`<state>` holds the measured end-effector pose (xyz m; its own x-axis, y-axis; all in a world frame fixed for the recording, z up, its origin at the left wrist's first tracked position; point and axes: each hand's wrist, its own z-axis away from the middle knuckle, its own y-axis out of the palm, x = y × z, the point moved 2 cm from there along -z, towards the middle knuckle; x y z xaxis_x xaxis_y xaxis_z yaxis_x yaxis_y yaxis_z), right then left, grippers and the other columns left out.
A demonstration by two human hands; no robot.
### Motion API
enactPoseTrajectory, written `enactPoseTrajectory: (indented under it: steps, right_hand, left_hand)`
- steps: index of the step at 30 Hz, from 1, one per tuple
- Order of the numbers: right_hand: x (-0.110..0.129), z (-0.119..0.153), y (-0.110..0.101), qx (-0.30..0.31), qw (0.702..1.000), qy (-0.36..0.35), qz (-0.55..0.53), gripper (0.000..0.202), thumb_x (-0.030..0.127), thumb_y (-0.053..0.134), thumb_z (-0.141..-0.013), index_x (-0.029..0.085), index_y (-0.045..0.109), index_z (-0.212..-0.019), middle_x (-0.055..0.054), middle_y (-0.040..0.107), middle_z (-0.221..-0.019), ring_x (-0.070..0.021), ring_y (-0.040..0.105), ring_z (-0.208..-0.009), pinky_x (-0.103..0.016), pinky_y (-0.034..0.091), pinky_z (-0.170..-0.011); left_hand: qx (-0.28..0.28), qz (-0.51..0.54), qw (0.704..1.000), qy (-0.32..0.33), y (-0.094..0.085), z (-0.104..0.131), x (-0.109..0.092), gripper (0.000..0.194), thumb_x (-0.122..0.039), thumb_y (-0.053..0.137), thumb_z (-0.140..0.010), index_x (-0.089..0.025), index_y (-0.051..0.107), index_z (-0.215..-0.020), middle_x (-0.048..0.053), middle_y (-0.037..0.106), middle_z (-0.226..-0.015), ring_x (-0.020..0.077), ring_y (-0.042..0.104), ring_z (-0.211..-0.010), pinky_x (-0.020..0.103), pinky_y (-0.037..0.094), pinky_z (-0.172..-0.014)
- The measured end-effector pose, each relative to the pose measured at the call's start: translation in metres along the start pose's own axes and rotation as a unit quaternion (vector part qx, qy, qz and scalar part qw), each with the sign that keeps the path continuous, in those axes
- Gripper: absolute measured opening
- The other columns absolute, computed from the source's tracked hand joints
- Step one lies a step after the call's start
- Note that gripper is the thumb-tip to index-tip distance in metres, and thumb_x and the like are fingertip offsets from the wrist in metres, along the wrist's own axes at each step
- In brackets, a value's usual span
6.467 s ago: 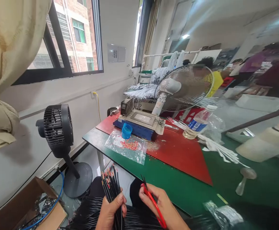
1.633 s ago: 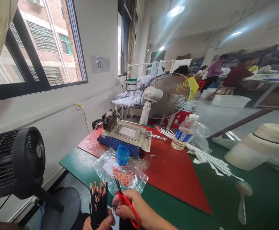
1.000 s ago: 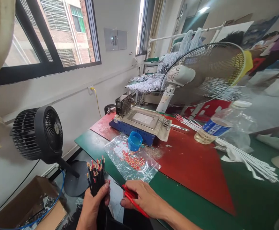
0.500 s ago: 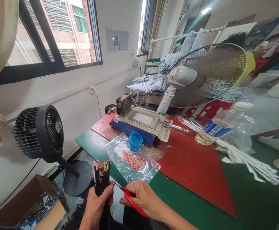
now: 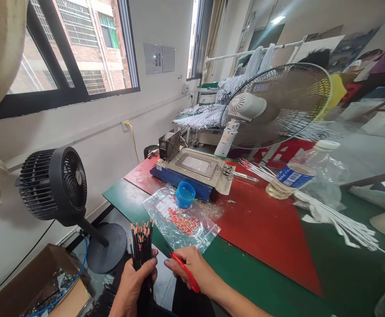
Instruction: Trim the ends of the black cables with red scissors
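Note:
My left hand is wrapped round an upright bundle of black cables, whose ends show stripped red and pale wires. One short red wire end sticks out sideways near my left thumb. My right hand grips red-handled scissors, their dark tips pointing at the bundle, a small gap from it. Beyond the hands, a clear plastic bag lies flat on the table with many small red and yellowish scraps on it. A blue round container stands on the bag's far part.
Behind the bag sits a blue box-shaped device with a metal top plate and small fan. A plastic bottle and white cables lie right. A black fan stands left, above a cardboard box. A large fan stands behind.
The scissors have drawn back slightly from the wire near my left thumb, and their handles sit closer together. My left hand keeps its hold on the cables. The view has shifted slightly.

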<state>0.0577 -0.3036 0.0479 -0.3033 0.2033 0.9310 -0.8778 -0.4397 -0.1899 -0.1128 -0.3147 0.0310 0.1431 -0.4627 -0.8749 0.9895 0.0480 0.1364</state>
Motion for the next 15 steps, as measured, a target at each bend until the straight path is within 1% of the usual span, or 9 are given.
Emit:
enactPoseTrajectory:
  steps: [1, 3, 6, 10, 15]
  right_hand:
    - [-0.001, 0.0, 0.003, 0.009, 0.998, 0.016, -0.062, 0.048, 0.063, 0.055, -0.07, 0.017, 0.05, -0.057, 0.006, 0.042, -0.042, -0.0059, 0.037, -0.034, -0.019, 0.024, -0.036]
    - [-0.002, 0.0, 0.007, 0.021, 0.986, 0.021, -0.164, 0.05, 0.065, 0.058, -0.067, 0.016, 0.053, -0.061, 0.006, 0.046, -0.041, -0.0061, 0.039, -0.031, -0.018, 0.026, -0.033]
    - [0.001, 0.001, 0.011, 0.033, 0.969, -0.002, -0.246, 0.053, 0.066, 0.058, -0.066, 0.014, 0.053, -0.058, 0.005, 0.047, -0.039, -0.0049, 0.039, -0.03, -0.017, 0.025, -0.031]
    - [0.003, 0.001, 0.012, 0.056, 0.958, -0.016, -0.279, 0.054, 0.064, 0.06, -0.067, 0.013, 0.053, -0.054, 0.004, 0.047, -0.037, -0.0046, 0.04, -0.029, -0.016, 0.026, -0.031]
    - [0.001, 0.003, 0.015, 0.099, 0.958, 0.014, -0.27, 0.046, 0.056, 0.07, -0.062, 0.012, 0.055, -0.057, 0.004, 0.051, -0.04, -0.0041, 0.041, -0.029, -0.015, 0.029, -0.03]
  left_hand:
    - [0.004, 0.007, 1.0, -0.005, -0.001, 0.002, 0.001, 0.06, -0.049, 0.075, -0.054, -0.007, 0.06, -0.093, 0.0, 0.055, -0.046, 0.0096, 0.042, -0.043, 0.024, 0.027, -0.047]
    - [0.013, 0.017, 1.0, -0.012, 0.0, 0.008, 0.001, 0.058, -0.046, 0.077, -0.052, -0.007, 0.06, -0.092, 0.002, 0.057, -0.047, 0.0099, 0.043, -0.045, 0.024, 0.027, -0.049]
    - [0.025, 0.017, 0.999, -0.016, 0.005, 0.018, -0.001, 0.053, -0.044, 0.078, -0.051, -0.008, 0.062, -0.087, 0.003, 0.059, -0.048, 0.0098, 0.044, -0.045, 0.025, 0.026, -0.049]
    - [0.026, 0.014, 0.999, -0.014, 0.011, 0.026, -0.002, 0.052, -0.045, 0.079, -0.05, -0.008, 0.063, -0.082, 0.004, 0.06, -0.047, 0.0097, 0.044, -0.046, 0.025, 0.025, -0.051]
    - [-0.015, 0.013, 1.0, -0.005, 0.013, 0.028, -0.003, 0.056, -0.049, 0.08, -0.046, -0.008, 0.063, -0.081, 0.003, 0.06, -0.046, 0.0104, 0.044, -0.045, 0.025, 0.026, -0.052]
